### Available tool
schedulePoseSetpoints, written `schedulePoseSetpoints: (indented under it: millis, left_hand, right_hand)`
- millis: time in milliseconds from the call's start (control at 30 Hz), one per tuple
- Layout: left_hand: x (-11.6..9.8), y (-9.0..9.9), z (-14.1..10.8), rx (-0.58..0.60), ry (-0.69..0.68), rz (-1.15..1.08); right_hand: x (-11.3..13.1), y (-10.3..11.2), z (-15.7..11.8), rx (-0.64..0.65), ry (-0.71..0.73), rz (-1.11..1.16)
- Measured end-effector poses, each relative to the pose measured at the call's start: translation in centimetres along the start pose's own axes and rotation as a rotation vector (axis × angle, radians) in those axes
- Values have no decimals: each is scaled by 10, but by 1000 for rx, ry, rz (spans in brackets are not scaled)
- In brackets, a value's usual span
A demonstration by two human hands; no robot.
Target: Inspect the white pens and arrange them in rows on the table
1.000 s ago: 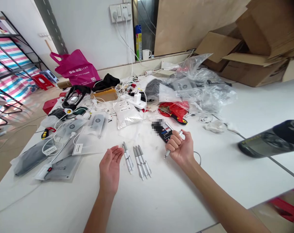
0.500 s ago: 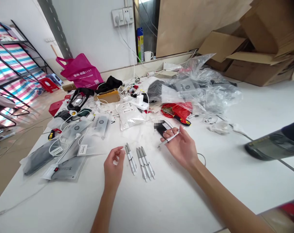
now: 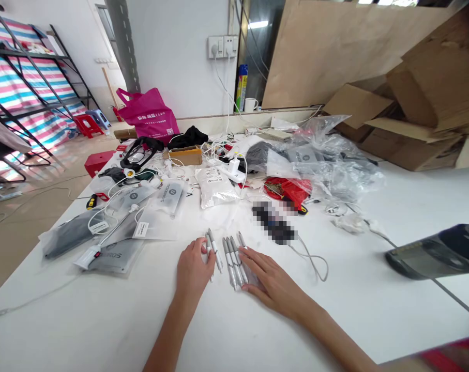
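Right hand (image 3: 273,279) lies open against the pens (image 3: 230,261), left hand (image 3: 193,274) loosely curled beside them, and one careless nudge could scatter them across the worktop (image 3: 102,320)!

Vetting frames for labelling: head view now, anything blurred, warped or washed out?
Head view: a pixelated block hides the black handheld device; the dark glossy cylinder at the right edge looks soft; wide-angle warp leans the black metal shelf rack and white wall; the white tabletop is bright but not blown out; the silver pens stay sharp.

Left hand (image 3: 193,274) curled, right hand (image 3: 271,276) splayed flat
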State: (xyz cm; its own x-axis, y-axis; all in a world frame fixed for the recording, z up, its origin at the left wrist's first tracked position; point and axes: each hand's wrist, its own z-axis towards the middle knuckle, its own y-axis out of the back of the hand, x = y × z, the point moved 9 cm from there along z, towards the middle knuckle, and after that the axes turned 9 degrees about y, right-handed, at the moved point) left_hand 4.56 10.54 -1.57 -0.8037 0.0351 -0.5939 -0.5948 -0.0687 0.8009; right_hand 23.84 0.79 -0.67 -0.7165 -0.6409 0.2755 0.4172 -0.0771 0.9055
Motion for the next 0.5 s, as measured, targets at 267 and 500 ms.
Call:
schedulePoseSetpoints:
  millis: [267,500]
  left_hand:
    - [5,16,1,-60,79,-243]
    - [-16,35,-7,117,79,-1082]
  right_hand:
    - [-6,20,27,-78,-3,18]
    - [-25,37,61,-411,-2,423]
